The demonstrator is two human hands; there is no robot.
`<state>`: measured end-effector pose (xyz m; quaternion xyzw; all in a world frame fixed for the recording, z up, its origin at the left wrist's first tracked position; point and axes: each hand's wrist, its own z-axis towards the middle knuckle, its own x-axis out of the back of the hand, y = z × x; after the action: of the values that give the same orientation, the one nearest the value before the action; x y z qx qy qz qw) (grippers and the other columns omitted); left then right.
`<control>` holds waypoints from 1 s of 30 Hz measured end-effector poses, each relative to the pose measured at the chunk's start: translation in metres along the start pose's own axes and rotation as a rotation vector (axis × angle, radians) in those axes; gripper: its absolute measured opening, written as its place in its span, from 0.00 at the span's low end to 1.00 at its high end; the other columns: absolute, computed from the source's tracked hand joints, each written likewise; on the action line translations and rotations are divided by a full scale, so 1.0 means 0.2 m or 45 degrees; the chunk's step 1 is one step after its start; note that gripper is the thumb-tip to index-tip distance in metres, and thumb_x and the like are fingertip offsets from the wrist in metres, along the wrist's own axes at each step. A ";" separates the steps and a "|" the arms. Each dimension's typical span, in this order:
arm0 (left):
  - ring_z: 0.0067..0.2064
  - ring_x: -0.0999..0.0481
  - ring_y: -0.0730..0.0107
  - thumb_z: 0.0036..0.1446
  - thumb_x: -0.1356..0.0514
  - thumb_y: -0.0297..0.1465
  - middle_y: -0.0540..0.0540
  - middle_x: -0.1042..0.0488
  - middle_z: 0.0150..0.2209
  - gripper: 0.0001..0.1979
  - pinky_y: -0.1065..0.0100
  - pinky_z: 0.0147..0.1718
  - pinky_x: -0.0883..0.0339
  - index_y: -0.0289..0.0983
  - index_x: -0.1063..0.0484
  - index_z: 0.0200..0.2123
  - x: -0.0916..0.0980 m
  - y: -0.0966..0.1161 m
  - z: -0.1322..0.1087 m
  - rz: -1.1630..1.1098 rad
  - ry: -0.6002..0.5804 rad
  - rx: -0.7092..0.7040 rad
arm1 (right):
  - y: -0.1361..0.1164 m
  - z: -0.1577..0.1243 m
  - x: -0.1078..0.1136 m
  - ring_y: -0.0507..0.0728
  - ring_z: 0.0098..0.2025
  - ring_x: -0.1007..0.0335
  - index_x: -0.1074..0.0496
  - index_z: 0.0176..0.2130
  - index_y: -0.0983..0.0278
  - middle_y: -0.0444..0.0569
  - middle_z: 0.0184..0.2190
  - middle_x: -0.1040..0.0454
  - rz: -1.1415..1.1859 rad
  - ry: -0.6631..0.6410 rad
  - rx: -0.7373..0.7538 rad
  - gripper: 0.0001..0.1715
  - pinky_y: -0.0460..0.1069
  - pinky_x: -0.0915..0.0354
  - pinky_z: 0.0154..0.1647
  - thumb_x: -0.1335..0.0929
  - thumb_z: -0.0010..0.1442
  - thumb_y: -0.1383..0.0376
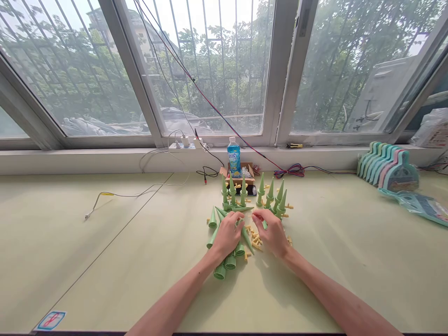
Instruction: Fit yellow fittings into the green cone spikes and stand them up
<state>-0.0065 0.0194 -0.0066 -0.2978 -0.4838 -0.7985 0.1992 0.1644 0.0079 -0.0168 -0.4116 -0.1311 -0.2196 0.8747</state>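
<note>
My left hand (pixel 229 231) is curled over a heap of green plastic plant-watering spikes (pixel 230 262), its fingers closed around one; much of that spike is hidden. Close by on the right, my right hand (pixel 271 228) pinches a small pale piece that looks like a yellow valve, mostly covered by the fingertips. Between the hands lies a loose pile of little yellow valves (pixel 256 239). Behind them, green spikes with yellow valves fitted stand upright in two groups, one at the left (pixel 232 190) and one at the right (pixel 280 198).
Beyond the spikes stand a blue-labelled bottle (pixel 234 157), an open cardboard box (pixel 249 173) and a dark phone-like slab (pixel 251 190). Cables (pixel 294 171) run along the sill. Pastel-handled plastic tools (pixel 388 165) are stacked at the far right. A white cable (pixel 126 195) lies left.
</note>
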 end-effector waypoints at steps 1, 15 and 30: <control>0.31 0.30 0.69 0.63 0.48 0.28 0.46 0.28 0.39 0.08 0.66 0.34 0.35 0.39 0.29 0.41 0.00 0.00 0.00 -0.012 0.011 -0.008 | 0.00 0.00 0.00 0.57 0.37 0.29 0.28 0.39 0.62 0.49 0.36 0.25 0.001 0.003 -0.004 0.10 0.51 0.33 0.39 0.37 0.67 0.64; 0.31 0.31 0.71 0.65 0.49 0.31 0.45 0.28 0.39 0.09 0.68 0.29 0.36 0.38 0.30 0.42 0.01 0.02 0.01 -0.238 0.178 -0.005 | 0.01 0.00 0.00 0.59 0.38 0.30 0.27 0.40 0.62 0.51 0.37 0.24 -0.027 0.029 -0.079 0.11 0.52 0.34 0.40 0.38 0.68 0.63; 0.30 0.31 0.73 0.65 0.48 0.35 0.45 0.28 0.40 0.09 0.71 0.25 0.38 0.38 0.30 0.42 0.02 0.04 0.02 -0.382 0.149 0.054 | 0.01 0.00 0.00 0.57 0.36 0.30 0.29 0.37 0.62 0.48 0.35 0.25 -0.001 -0.082 -0.056 0.10 0.51 0.35 0.38 0.38 0.67 0.65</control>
<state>-0.0029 0.0183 0.0019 -0.1708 -0.5271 -0.8249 0.1118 0.1654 0.0084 -0.0176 -0.4377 -0.1545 -0.2096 0.8606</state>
